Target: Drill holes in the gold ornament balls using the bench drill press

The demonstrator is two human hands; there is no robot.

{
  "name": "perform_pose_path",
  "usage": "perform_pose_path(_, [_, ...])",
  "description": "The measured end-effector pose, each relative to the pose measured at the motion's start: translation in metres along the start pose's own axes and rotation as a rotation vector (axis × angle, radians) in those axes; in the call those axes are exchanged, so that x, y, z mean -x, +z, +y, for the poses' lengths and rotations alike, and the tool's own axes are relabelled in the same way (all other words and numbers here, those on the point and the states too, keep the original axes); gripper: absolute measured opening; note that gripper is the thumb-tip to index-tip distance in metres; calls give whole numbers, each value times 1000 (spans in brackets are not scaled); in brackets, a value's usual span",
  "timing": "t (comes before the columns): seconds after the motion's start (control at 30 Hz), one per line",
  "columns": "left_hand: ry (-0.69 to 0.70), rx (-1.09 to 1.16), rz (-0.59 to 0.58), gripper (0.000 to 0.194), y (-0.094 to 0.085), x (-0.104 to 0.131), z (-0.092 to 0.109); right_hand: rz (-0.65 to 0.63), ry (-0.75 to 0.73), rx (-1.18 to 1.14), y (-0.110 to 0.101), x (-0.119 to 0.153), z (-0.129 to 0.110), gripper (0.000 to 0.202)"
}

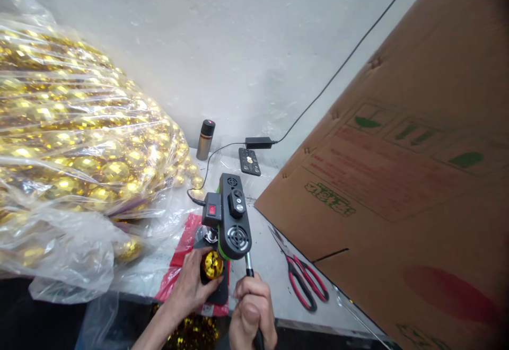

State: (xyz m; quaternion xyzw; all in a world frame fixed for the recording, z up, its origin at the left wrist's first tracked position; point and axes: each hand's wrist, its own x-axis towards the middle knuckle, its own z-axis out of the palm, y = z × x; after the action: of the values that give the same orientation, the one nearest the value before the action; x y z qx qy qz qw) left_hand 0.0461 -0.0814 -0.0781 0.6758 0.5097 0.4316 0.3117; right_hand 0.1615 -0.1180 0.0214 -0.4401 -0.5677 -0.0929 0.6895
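My left hand (pixel 194 281) has its thumb and fingers around a shiny gold ball (pixel 213 265), below the head of a small black bench machine (pixel 229 217) with a red switch and round vents. My right hand (pixel 254 310) is wrapped round the black grip of a metal lever (pixel 249 265) at the machine's right side. The black base (pixel 219 292) of the machine rests on a red plastic sheet (pixel 181 257). Part of the ball is hidden by my fingers and the machine head.
A clear bag of gold balls (pixel 79 143) fills the left side. Red-handled scissors (pixel 302 278) lie right of the machine, beside a large cardboard box (pixel 397 180). Behind stand a bottle (pixel 205 140), a phone (pixel 249 161) and a power adapter (pixel 259 142) with its cable.
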Motion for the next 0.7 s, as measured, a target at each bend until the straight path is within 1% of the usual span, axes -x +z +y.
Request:
perform_pose_path(0.17, [4,5,-4,45,-1,0,0,3,-20,-17,0,2,3,40])
perform_pose_path(0.37, [1,8,-5,44,-1,-1,0,-38,-1,-28,-4,6,7,39])
perform_pose_path(0.57, [-14,3,-8,47,0,-3,-1,-132,52,-27,-13,19,15,38])
perform_pose_path(0.7, [-12,12,-15,46,0,-3,-1,-179,-40,3,-15,30,25,33])
